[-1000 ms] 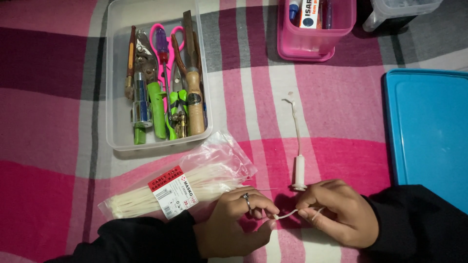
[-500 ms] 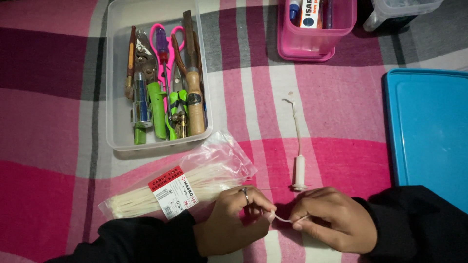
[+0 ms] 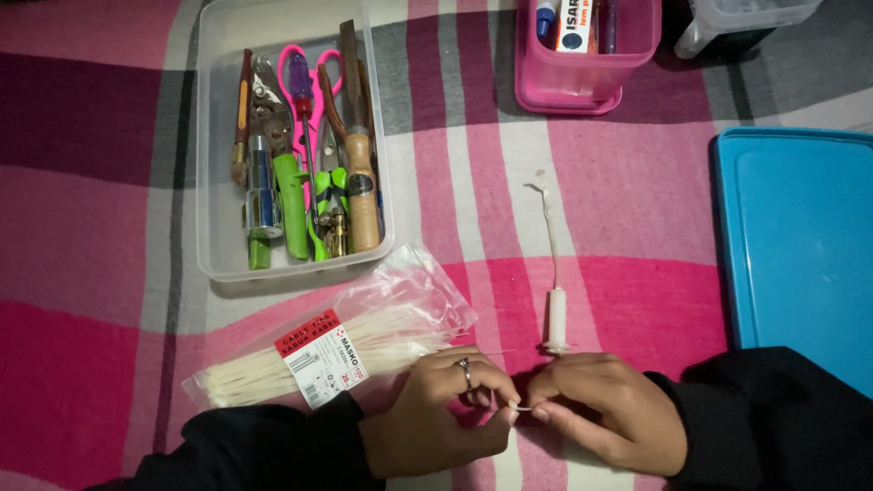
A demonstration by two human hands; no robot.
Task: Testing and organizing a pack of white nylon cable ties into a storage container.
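My left hand (image 3: 444,409) and my right hand (image 3: 600,409) meet at the bottom middle, fingertips pinching a thin white cable tie (image 3: 520,408) between them; only a short bit of it shows. My left hand wears a ring. Just above my right hand a white plug-like piece with a thin white cord (image 3: 555,300) lies on the cloth, apart from both hands. A clear plastic bag of white cable ties (image 3: 336,350) with a red and white label lies just left of my left hand.
A clear plastic tray (image 3: 214,182) at upper left holds pliers, screwdrivers, pink scissors and green-handled tools. A pink container (image 3: 582,82) stands at the top, a clear box (image 3: 746,18) at top right, a blue lid (image 3: 800,245) at right. All rest on a pink plaid cloth (image 3: 91,273).
My hands have moved closer together, so the stretch of cable tie showing between them has shrunk to a short bit. Everything else is unmoved.
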